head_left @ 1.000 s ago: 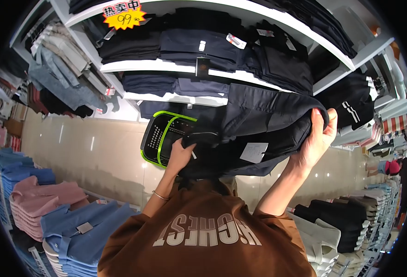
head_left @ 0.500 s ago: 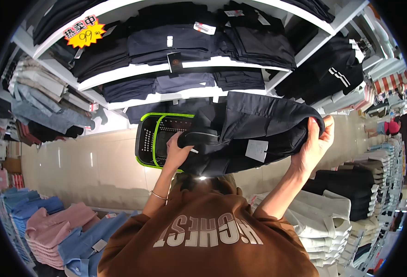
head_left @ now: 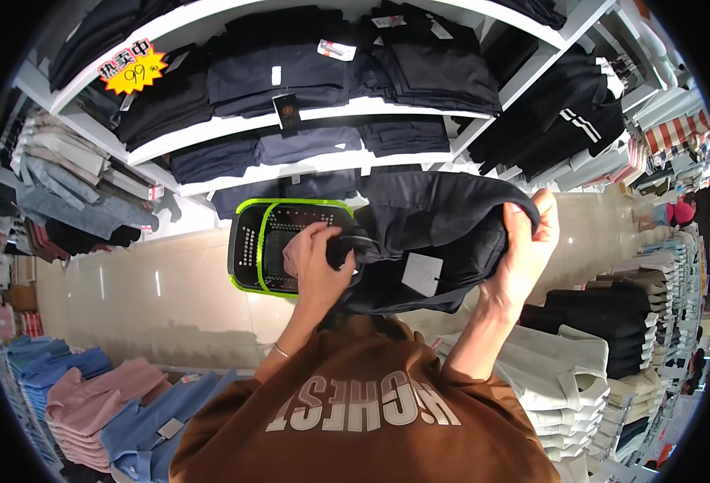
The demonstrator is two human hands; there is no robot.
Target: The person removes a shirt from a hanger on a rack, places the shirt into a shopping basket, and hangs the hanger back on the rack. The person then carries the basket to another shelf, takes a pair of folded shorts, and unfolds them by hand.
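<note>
A dark pair of trousers (head_left: 451, 201) is stretched between my two hands in front of my chest, with a white tag (head_left: 422, 274) hanging on it. My right hand (head_left: 529, 237) is closed on the folded edge at the right, thumb on the near side. My left hand (head_left: 323, 262), fingers curled, pinches the cloth at the left end. Just behind and left of that hand is a black shopping basket with a bright green rim (head_left: 238, 208); what hangs it there is hidden, and something dark lies inside.
Ahead, white shelves (head_left: 262, 127) bear folded dark garments (head_left: 274, 68) with tags. A yellow price sign (head_left: 133, 68) is at upper left. Pink shirts (head_left: 101, 386) and blue shirts (head_left: 158, 427) are stacked at lower left, pale garments (head_left: 548, 362) at lower right. Another person (head_left: 678, 212) is far right.
The trousers have shifted left and slightly down with my right hand. My left hand has moved right along the cloth, its fingers now curled over the end, showing more of the basket.
</note>
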